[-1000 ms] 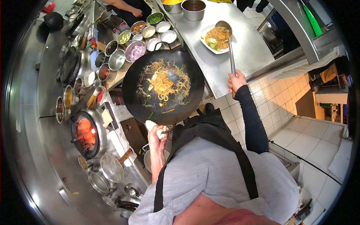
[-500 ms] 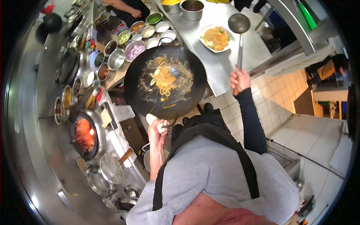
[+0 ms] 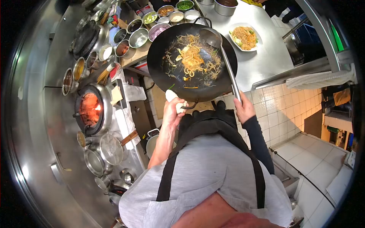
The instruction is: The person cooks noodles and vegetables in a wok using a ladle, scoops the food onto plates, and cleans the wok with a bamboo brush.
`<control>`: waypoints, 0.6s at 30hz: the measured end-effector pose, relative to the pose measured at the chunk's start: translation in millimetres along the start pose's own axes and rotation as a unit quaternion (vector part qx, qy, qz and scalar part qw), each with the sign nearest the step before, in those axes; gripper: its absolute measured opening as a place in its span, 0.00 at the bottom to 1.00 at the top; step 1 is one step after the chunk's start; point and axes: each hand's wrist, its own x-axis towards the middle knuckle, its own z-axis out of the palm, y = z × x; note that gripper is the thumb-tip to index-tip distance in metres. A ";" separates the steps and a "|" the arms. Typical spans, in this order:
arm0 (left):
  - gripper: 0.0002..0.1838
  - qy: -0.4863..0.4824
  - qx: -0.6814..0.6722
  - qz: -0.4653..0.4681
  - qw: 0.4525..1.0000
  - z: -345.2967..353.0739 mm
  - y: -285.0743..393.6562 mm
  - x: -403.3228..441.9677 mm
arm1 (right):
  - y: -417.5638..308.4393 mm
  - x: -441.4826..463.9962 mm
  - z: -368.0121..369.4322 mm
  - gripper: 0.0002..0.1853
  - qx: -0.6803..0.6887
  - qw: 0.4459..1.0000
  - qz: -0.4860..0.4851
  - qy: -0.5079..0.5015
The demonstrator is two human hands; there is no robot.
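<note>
A large black wok [image 3: 159,57] hangs in front of me, off the fire, with noodles [image 3: 192,59] spread over its inside and heaped in the middle. My left hand [image 3: 175,108] is closed round its near loop handle, with a folded white cloth [image 3: 173,97] in the grip. In my right hand [image 3: 244,108] is the handle of a long metal ladle [image 3: 228,62]. The ladle's bowl lies over the wok's far right rim; whether it touches the noodles I cannot tell. Right of the wok, a white plate [image 3: 258,37] of cooked noodles stands on the steel counter [image 3: 272,62].
A burner with glowing orange fire [image 3: 91,108] is at the left. Bowls of ingredients, among them chopped onion [image 3: 157,32], line the far left side. A strainer [image 3: 111,149] and several pots sit nearer. Tiled floor [image 3: 266,102] lies at the right. Another person's dark-clothed legs [image 3: 291,13] show at the far right.
The ladle has come down and left, from above the counter to the wok's right side. My view has shifted, and the wok appears further right and higher.
</note>
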 end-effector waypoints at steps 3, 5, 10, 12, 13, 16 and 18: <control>0.05 -0.017 0.014 0.009 1.000 -1.2 -0.2 -0.1 | -0.6 24.9 31.5 0.25 -0.032 0.999 -0.015 0.020; 0.05 -0.024 0.016 0.005 1.000 -1.3 1.3 1.1 | -19.6 30.1 40.0 0.26 -0.011 0.994 0.081 -0.074; 0.06 -0.005 -0.012 -0.026 1.000 -17.4 -6.3 10.1 | -36.6 14.6 -7.9 0.23 -0.118 0.955 -0.010 -0.273; 0.06 0.003 -0.032 -0.030 0.999 -21.4 -6.4 7.7 | -46.8 10.4 -54.5 0.26 -0.163 0.935 -0.001 -0.314; 0.07 -0.003 -0.047 -0.025 0.999 -27.7 -7.4 7.1 | -47.6 8.5 -74.7 0.27 -0.184 0.922 -0.001 -0.340; 0.06 -0.015 -0.071 -0.014 0.997 -44.2 -5.2 1.5 | -41.7 1.6 -122.9 0.31 -0.256 0.925 -0.068 -0.273; 0.06 -0.010 -0.067 -0.003 0.998 -46.7 -6.9 -0.9 | -36.5 -6.3 -119.0 0.32 -0.236 0.944 -0.052 -0.225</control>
